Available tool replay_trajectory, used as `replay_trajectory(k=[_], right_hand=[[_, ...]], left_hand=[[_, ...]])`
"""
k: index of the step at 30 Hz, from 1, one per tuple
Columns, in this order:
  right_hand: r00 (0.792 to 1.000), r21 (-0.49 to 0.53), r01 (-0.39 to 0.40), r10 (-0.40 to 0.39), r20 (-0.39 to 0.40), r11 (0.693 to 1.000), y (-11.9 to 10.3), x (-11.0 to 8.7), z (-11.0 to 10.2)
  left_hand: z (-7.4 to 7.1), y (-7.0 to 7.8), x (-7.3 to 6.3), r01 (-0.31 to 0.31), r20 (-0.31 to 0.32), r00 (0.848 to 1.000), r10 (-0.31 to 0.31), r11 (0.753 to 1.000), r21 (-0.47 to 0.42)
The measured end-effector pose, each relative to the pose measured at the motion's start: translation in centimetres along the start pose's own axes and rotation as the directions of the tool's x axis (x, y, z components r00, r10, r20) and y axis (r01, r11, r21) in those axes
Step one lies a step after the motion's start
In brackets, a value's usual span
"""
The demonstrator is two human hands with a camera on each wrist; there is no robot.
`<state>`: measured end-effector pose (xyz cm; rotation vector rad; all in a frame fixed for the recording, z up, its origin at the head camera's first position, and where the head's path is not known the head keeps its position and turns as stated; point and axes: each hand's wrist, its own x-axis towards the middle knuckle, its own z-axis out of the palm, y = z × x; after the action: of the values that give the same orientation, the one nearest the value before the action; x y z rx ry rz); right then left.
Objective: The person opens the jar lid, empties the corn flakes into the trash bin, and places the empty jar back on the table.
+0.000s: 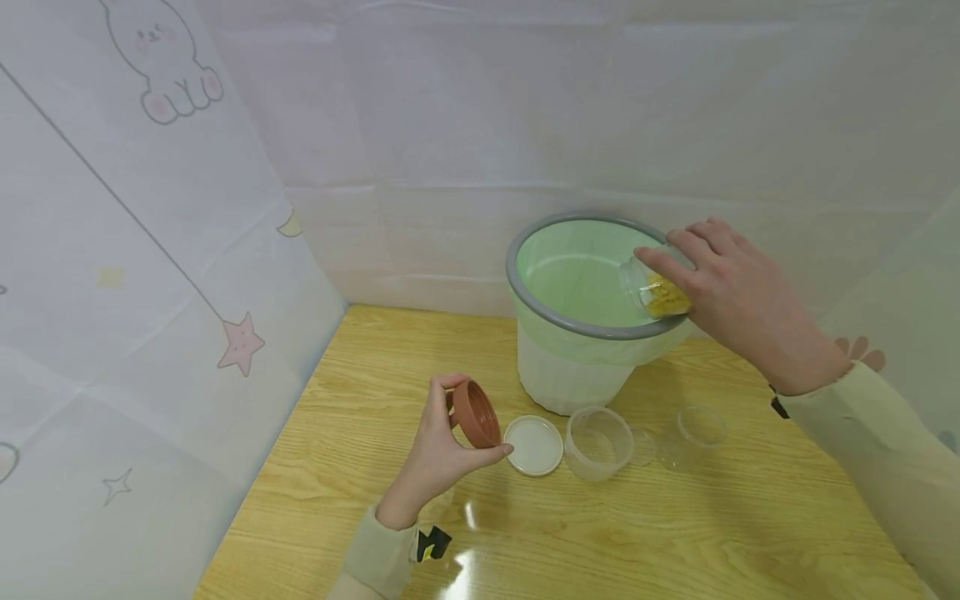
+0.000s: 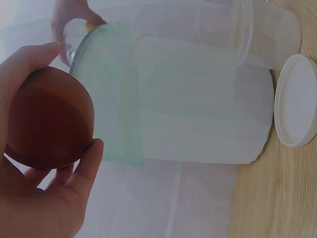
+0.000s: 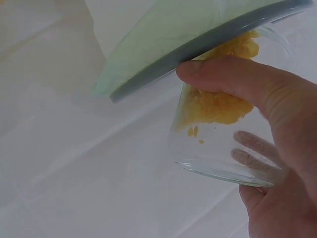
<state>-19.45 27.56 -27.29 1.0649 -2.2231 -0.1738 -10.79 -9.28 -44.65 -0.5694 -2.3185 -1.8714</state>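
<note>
In the head view, my left hand (image 1: pixel 429 467) grips a reddish-brown round lid (image 1: pixel 474 414) by its edge, tilted so its ringed inner side faces right. My right hand (image 1: pixel 738 292) holds a clear glass jar (image 1: pixel 634 282), tipped with its mouth over the bin (image 1: pixel 573 371). Yellow flakes (image 3: pixel 218 106) lie bunched toward the jar's mouth in the right wrist view, and a few small bits cling to the glass. The jar rests against or very near the bin's grey rim (image 1: pixel 558 321); which, I cannot tell. A pale green bag (image 1: pixel 573 275) lines the bin.
On the wooden table (image 1: pixel 360 400), a white round lid (image 1: pixel 534 447) lies flat before the bin. Beside it stands a clear plastic tub (image 1: pixel 598 443), with a small clear disc (image 1: pixel 642 447) and another clear container (image 1: pixel 701 427) to the right. Printed fabric walls (image 1: pixel 450 125) enclose the table.
</note>
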Motion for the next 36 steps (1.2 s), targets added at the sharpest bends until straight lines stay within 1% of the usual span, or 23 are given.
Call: replay_trajectory(k=[7, 21, 31, 36], right_hand=[[1.0, -0.002, 0.001, -0.001, -0.003, 1.0, -0.1, 0.12, -0.14], [0.999, 0.009, 0.02, -0.019, -0.033, 1.0, -0.33, 0.3, -0.42], [1.0, 0.002, 0.019, -0.019, 0.005, 1.0, 0.17, 0.03, -0.24], [1.0, -0.004, 0.023, -0.023, 0.01, 1.0, 0.23, 0.02, -0.23]], left_hand=[[-0.01, 0.02, 0.05, -0.012, 0.004, 1.0, 0.012, 1.0, -0.009], [0.06, 0.11, 0.08, -0.006, 0.01, 1.0, 0.006, 1.0, -0.01], [0.07, 0.21, 0.1, -0.003, 0.012, 1.0, 0.003, 1.0, -0.005], [0.1, 0.17, 0.09, -0.004, 0.01, 1.0, 0.004, 1.0, 0.003]])
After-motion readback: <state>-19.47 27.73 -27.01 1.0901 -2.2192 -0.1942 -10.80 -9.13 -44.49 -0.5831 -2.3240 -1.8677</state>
